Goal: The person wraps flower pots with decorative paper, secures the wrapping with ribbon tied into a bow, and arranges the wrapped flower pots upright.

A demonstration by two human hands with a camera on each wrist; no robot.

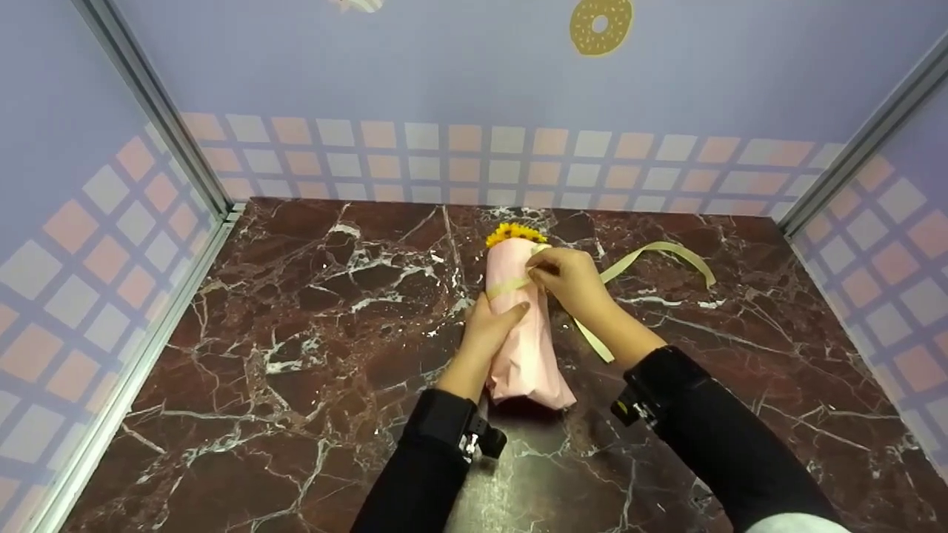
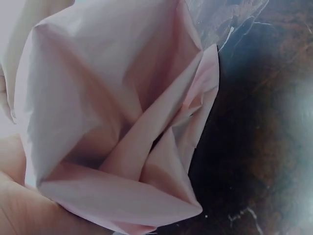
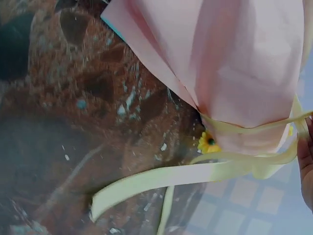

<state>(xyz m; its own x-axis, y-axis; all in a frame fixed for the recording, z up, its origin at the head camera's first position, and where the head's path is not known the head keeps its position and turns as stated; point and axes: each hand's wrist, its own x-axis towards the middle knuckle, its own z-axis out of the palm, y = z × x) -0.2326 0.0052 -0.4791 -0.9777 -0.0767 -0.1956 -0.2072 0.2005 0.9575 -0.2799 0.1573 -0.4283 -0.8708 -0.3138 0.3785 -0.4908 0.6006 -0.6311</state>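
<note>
Pink-wrapped bouquet [image 1: 527, 340]. Lies lengthwise on the marbled tabletop [image 1: 296, 370], mid-frame in the head view, yellow flowers [image 1: 511, 235] toward the back wall [image 1: 444, 74], folded paper end nearer the camera.

Handling, as judged: light, soft, perhaps slightly slippery. Wrapper [image 1: 524, 366] apparently thin, likely to crease or crush under hard pressure; flowers to be treated as fragile. Best taken around the body, just below the ribbon band, with a broad and gentle hold; flowers and loose paper folds to be avoided.

Grip, left hand [image 1: 485, 333]: bouquet held from its left side, thumb laid across the wrapper, other fingers largely hidden, exact closure underneath not determinable. Grip, right hand [image 1: 570, 277]: pale yellow-green ribbon [image 3: 161, 178] pinched between thumb and fingertips, close beside the wrapper near the flower end; no gap discernible.

Count: bouquet, one; hands, two; ribbon, apparently one, with one band visible across the wrapper; loose tails [image 1: 595, 342], two, to the right; wrist cameras [image 1: 492, 442], two. Flowers: several, exact number not determinable, one bloom clear in the right wrist view.
</note>
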